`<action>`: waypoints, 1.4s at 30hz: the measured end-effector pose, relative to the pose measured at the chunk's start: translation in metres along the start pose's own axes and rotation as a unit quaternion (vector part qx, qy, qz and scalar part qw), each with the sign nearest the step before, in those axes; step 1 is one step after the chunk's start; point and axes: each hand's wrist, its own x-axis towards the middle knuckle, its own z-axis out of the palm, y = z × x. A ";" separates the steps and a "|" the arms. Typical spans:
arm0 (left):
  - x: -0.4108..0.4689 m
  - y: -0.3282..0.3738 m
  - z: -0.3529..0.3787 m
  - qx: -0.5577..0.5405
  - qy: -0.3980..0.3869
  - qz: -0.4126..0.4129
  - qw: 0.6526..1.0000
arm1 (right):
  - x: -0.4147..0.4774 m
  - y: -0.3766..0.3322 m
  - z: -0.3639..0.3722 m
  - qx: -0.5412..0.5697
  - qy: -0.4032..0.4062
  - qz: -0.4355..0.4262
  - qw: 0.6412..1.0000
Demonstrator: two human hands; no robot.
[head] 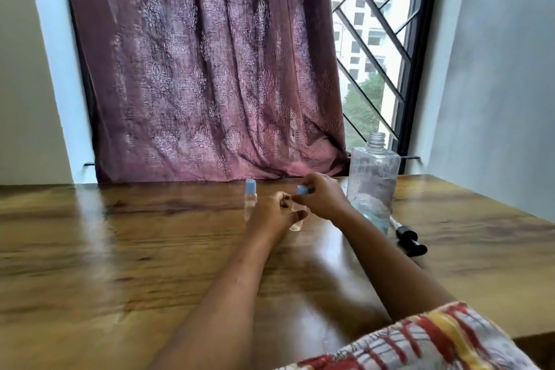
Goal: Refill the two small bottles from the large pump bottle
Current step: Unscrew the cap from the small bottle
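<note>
head view: left hand (276, 213) grips the near small bottle (295, 224), upright on the table (120, 249). right hand (324, 198) pinches its blue cap (302, 190) just above the neck. i cannot tell if the cap is going on or off. second small bottle (250, 201) stands capped at left. large bottle (374, 186) stands open at right, pump (410, 239) lying beside it. next move, i judge: cap held square to the threads.

Wooden table (120, 249), glossy, grained. Patterned mauve curtain (204, 69) behind. Window (369, 48) with diagonal metal grille, daylight. Pale walls (495, 69).
</note>
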 end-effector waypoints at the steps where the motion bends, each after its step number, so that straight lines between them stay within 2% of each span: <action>1: -0.001 0.000 0.001 -0.011 -0.008 0.005 1.000 | -0.005 0.002 -0.001 0.025 -0.011 -0.014 1.000; 5: -0.003 0.000 0.002 -0.042 -0.028 0.028 0.998 | -0.013 0.009 -0.002 0.078 -0.006 -0.038 0.996; 10: -0.001 -0.007 0.004 -0.086 -0.038 0.013 0.995 | -0.019 0.003 -0.004 0.045 0.014 -0.096 0.994; 20: -0.005 -0.009 0.000 -0.167 -0.107 0.007 0.980 | -0.017 0.006 -0.012 0.021 -0.045 -0.159 0.986; 23: -0.005 -0.011 -0.004 -0.191 -0.149 0.013 0.970 | -0.017 0.006 -0.016 0.022 -0.085 -0.174 0.981; 25: -0.005 -0.011 -0.006 -0.202 -0.161 0.009 0.966 | -0.017 0.005 -0.017 0.053 -0.112 -0.170 0.978; 28: -0.006 -0.010 -0.006 -0.201 -0.158 0.003 0.967 | -0.018 0.005 -0.018 0.190 -0.176 -0.128 0.957; 30: -0.006 -0.010 -0.003 -0.192 -0.151 0.003 0.970 | -0.018 0.005 -0.016 0.262 -0.183 -0.098 0.942; 32: -0.005 -0.010 0.000 -0.185 -0.147 0.006 0.972 | -0.017 0.005 -0.013 0.206 -0.107 -0.094 0.968; 34: -0.004 -0.008 0.001 -0.191 -0.147 0.007 0.971 | -0.017 0.005 -0.010 0.071 -0.016 -0.108 0.992; 36: -0.005 -0.007 0.001 -0.204 -0.150 0.008 0.967 | -0.020 0.002 -0.007 -0.011 0.028 -0.141 0.990; 39: -0.005 -0.008 0.001 -0.205 -0.146 0.007 0.968 | -0.020 -0.001 -0.011 -0.018 -0.007 -0.155 0.988; 42: -0.005 -0.008 0.000 -0.197 -0.146 0.002 0.970 | -0.019 0.000 -0.018 0.104 -0.103 -0.124 0.981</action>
